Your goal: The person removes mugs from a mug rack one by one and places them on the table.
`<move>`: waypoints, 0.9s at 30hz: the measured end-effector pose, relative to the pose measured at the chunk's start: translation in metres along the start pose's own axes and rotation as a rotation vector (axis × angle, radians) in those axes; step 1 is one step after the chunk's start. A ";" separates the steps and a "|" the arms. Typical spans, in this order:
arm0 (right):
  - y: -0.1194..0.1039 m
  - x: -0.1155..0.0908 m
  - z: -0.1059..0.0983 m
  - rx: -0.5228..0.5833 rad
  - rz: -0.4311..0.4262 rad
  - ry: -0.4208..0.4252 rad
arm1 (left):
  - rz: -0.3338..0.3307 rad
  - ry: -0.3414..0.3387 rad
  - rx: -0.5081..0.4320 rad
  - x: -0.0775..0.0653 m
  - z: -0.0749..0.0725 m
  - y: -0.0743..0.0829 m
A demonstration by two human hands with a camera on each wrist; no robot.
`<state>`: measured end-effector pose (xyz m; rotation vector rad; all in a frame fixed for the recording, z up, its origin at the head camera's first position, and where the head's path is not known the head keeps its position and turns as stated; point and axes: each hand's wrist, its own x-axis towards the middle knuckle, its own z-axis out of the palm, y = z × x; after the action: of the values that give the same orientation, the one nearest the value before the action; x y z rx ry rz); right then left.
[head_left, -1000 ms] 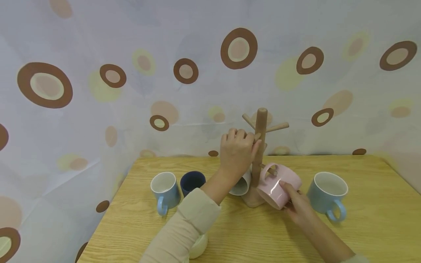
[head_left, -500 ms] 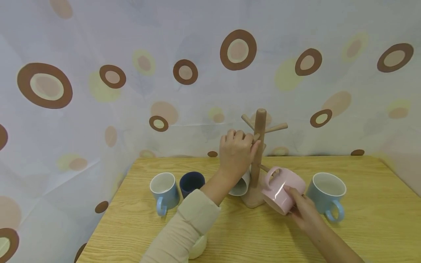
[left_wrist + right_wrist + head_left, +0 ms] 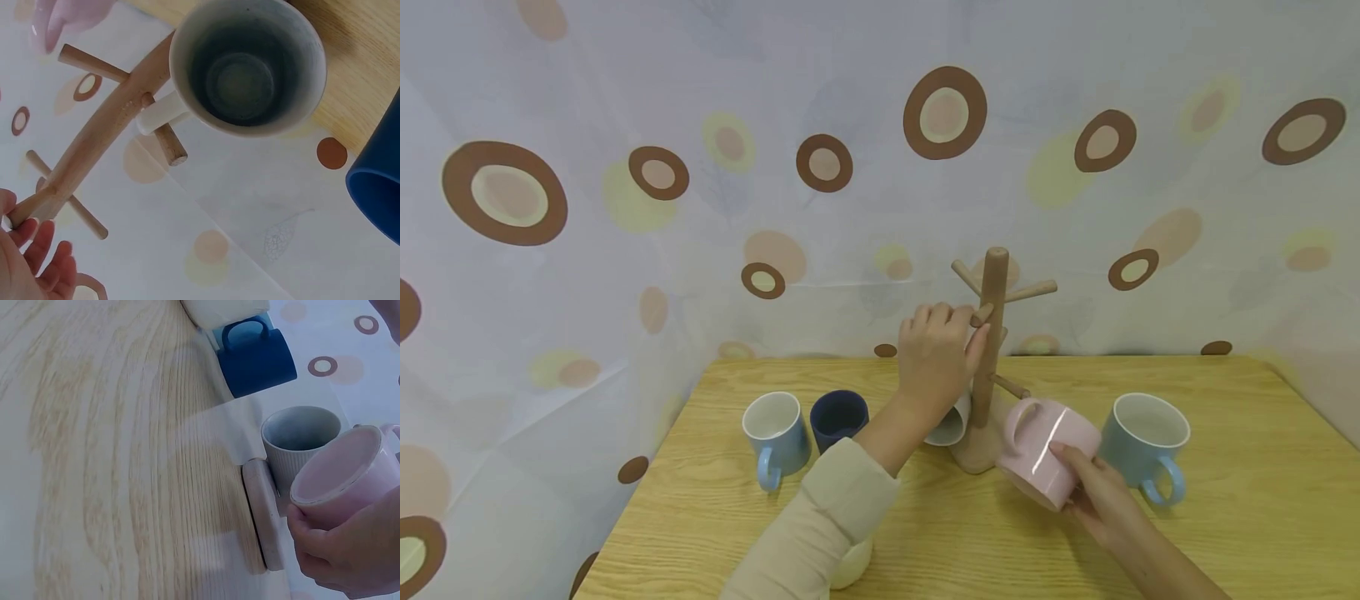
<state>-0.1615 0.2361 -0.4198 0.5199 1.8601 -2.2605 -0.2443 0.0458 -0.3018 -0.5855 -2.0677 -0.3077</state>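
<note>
A wooden mug tree (image 3: pixel 994 350) stands on the table. My left hand (image 3: pixel 934 354) is at one of its upper pegs (image 3: pixel 31 207), which lies between thumb and fingers. My right hand (image 3: pixel 1108 500) grips a pink mug (image 3: pixel 1048 454) by its body, tilted, base toward me. The pink mug's handle (image 3: pixel 1019 423) is just below a lower right peg (image 3: pixel 1011 386), and the peg's tip shows outside it. A white mug (image 3: pixel 250 122) hangs by its handle on a low peg; in the head view my left arm partly hides it.
Light blue mugs stand on the wooden table (image 3: pixel 970 533) at the left (image 3: pixel 777 437) and right (image 3: pixel 1146 442). A dark blue mug (image 3: pixel 838 417) is beside the left one. A cream-coloured object (image 3: pixel 852 565) is partly hidden under my left sleeve. A patterned cloth (image 3: pixel 880 217) hangs behind.
My right hand has moved the pink mug down and right, and its handle has come off the lower peg. My left hand stays at the upper peg, its fingers slightly looser.
</note>
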 end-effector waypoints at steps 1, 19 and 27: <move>0.000 -0.001 0.000 -0.005 -0.001 -0.003 | -0.026 -0.028 -0.043 -0.001 -0.001 0.000; 0.008 -0.008 0.001 -0.082 -0.047 -0.102 | -0.628 -0.708 -0.829 -0.030 -0.018 0.000; 0.004 -0.013 0.011 -0.104 -0.073 -0.145 | -0.820 -0.893 -1.075 -0.043 -0.024 0.007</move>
<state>-0.1499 0.2231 -0.4165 0.2684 1.9398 -2.1671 -0.2041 0.0290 -0.3257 -0.4605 -2.8186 -2.0128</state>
